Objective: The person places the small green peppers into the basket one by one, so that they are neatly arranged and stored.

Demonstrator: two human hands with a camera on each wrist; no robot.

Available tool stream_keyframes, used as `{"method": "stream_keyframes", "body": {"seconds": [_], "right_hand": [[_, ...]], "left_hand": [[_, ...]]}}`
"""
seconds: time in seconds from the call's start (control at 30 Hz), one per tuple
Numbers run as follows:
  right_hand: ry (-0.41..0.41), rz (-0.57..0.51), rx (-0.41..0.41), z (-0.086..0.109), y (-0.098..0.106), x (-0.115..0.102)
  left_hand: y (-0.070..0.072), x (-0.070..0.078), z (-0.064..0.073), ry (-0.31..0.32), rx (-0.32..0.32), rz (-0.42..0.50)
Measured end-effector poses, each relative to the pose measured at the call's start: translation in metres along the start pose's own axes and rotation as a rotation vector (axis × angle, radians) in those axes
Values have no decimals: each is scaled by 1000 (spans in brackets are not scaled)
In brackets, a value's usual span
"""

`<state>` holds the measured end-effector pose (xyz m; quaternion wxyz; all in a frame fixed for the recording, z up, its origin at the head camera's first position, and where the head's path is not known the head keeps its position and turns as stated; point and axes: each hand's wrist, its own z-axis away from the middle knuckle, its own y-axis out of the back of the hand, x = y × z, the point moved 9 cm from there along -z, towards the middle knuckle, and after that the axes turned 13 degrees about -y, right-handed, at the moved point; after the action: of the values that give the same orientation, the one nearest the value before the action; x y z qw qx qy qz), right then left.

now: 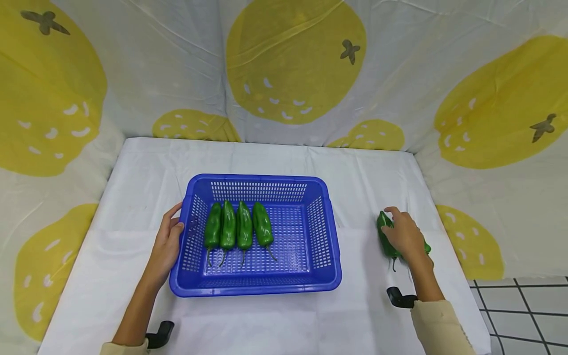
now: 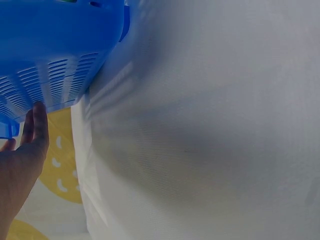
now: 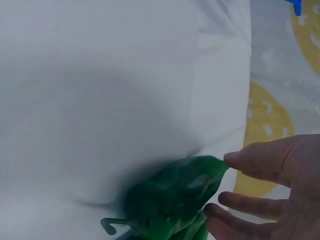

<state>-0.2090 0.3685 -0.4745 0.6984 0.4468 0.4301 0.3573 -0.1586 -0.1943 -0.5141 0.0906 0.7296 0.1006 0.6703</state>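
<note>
Pepper (image 3: 175,195), glossy green, lies on white cloth (image 1: 355,315) well right of the blue basket (image 1: 257,292), a second pepper (image 1: 427,247) partly hidden beside it. The right hand (image 1: 403,234) covers much of both from above; only the right wrist view bares one digit touching the nearer one's pointed tip. Those fingers are loosely bent, but I can't tell whether they grip. Inside the basket, four peppers (image 1: 228,227) stand out in the head view. At the basket's left side is the left hand (image 1: 167,241); its wrist view shows fingers stretched along the slotted outer wall. Lemon-print fabric (image 1: 293,59) hangs behind the basket.
</note>
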Motion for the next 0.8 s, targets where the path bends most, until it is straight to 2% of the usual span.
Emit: {"method": "stream_keyframes", "body": {"seconds": [0.17, 0.37, 0.57, 0.8], "right_hand": [[-23, 31, 11, -1, -7, 10], [-61, 36, -28, -4, -17, 18], [-63, -28, -30, -7, -20, 27], [-78, -108, -77, -12, -21, 38]], "left_hand": [[-1, 0, 0, -7, -2, 0], [-1, 0, 1, -4, -1, 3], [-1, 1, 1, 0, -3, 0], [0, 2, 0, -18, 5, -3]]}}
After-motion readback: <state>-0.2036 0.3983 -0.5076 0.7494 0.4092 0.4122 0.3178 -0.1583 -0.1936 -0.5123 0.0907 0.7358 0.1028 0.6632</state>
